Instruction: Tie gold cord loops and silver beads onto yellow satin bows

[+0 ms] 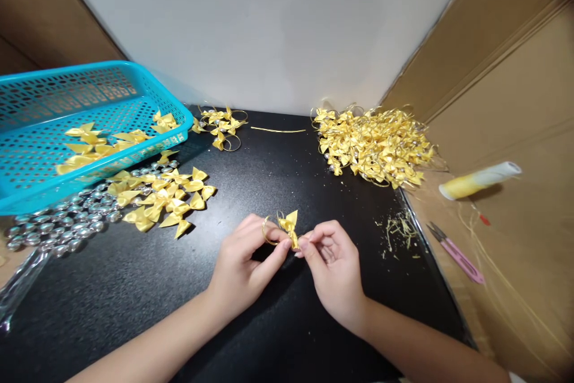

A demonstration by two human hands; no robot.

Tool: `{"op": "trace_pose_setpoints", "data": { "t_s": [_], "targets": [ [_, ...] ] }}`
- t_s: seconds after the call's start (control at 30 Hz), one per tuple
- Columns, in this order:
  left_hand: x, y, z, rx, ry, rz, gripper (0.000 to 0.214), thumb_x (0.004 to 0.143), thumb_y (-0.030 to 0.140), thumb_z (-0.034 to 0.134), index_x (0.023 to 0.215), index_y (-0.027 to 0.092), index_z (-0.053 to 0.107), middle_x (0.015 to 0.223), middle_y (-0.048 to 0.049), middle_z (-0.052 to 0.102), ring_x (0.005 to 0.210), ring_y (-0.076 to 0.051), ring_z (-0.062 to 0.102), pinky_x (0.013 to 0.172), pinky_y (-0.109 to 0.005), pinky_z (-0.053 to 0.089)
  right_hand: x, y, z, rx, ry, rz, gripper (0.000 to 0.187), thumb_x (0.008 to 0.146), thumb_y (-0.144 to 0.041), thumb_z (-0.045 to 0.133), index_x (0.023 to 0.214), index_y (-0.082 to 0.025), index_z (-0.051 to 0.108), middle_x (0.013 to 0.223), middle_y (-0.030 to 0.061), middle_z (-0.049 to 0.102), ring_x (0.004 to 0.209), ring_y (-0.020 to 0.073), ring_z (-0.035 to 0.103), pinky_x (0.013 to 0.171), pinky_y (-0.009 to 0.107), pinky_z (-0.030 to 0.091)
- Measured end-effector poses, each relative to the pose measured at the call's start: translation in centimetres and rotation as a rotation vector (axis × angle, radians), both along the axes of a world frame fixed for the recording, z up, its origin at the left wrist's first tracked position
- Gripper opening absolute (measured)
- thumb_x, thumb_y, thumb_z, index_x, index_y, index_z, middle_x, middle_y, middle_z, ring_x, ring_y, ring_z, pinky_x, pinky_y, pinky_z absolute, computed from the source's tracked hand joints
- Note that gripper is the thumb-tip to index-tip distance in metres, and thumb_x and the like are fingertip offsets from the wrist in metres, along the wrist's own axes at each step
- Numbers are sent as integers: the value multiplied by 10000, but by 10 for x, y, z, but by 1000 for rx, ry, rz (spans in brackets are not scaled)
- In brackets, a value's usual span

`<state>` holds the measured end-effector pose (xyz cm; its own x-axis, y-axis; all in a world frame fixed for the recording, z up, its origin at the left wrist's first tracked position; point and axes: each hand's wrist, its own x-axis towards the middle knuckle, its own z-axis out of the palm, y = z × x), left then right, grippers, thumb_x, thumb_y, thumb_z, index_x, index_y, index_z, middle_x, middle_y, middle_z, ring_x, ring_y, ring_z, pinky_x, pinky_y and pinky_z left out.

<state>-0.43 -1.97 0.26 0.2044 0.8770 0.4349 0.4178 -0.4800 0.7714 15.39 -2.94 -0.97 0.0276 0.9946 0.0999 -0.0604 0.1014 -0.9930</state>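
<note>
Between my two hands, above the black tabletop, is a yellow ribbon bow [289, 224] with a loop of gold cord [266, 232] attached. My left hand [251, 254] is closed, its thumb and fingers pinching the bow from the left. From the right, my right hand [332, 260] pinches at the bow's lower edge with thumb and forefinger. My fingertips hide the bow's middle, so I cannot make out a bead there. Loose yellow bows [165, 198] lie to the left of my left hand.
A blue basket [179, 109] with bows stands at the left, silvery beads [67, 224] beside it. At the back right is a heap of corded bows [374, 144], with a smaller group [222, 123] back left. Cord scraps [401, 230], pink snips [461, 259] and a spool [479, 181] lie right.
</note>
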Motion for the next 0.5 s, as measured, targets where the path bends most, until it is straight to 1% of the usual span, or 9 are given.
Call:
{"op": "trace_pose_setpoints", "data": {
  "t_s": [0.2,0.37,0.5],
  "targets": [
    [3,-1,0,9,-28,-6,139,836,68,645,811,205,638,743,22,692,691,-127,607,686,-252,466,-1,-1,1,2,17,-2,129,845,-194,665,778,-210,556,701,-29,621,639,105,674,633,206,574],
    [7,-4,3,-64,-117,31,139,855,90,629,774,202,646,729,26,694,696,-122,624,690,-246,477,-3,0,4,-1,53,-8,133,848,-209,665,784,-214,548,709,-31,623,624,107,684,617,203,586],
    [10,-4,5,-97,-139,65,83,832,136,666,771,193,672,720,14,697,682,-134,626,673,-257,484,-3,1,1,11,27,-23,127,838,-158,651,789,-219,551,702,-39,614,643,93,676,621,173,568]
  ]
}}
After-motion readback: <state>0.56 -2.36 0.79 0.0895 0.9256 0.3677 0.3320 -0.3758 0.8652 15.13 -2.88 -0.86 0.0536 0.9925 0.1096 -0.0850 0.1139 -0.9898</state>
